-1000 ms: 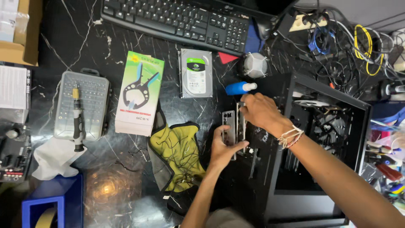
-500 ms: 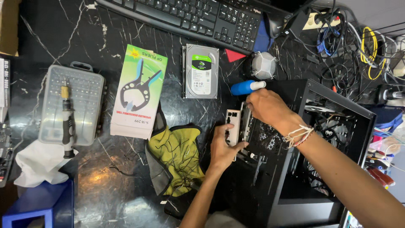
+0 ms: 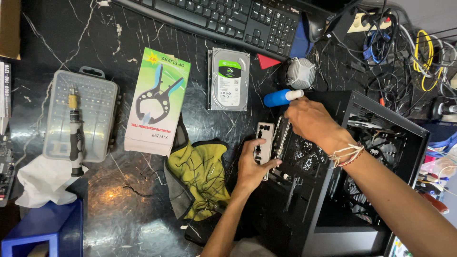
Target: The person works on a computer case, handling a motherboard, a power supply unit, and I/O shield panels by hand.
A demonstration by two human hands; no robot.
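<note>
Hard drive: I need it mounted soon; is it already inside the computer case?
No, the hard drive lies on the black table, outside the computer case.

I see the hard drive [image 3: 230, 79] in the middle — the keyboard [image 3: 223, 20] lies behind it, the pliers box [image 3: 158, 101] to its left, the computer case [image 3: 333, 181] to its right, the cloth [image 3: 202, 173] in front.
</note>
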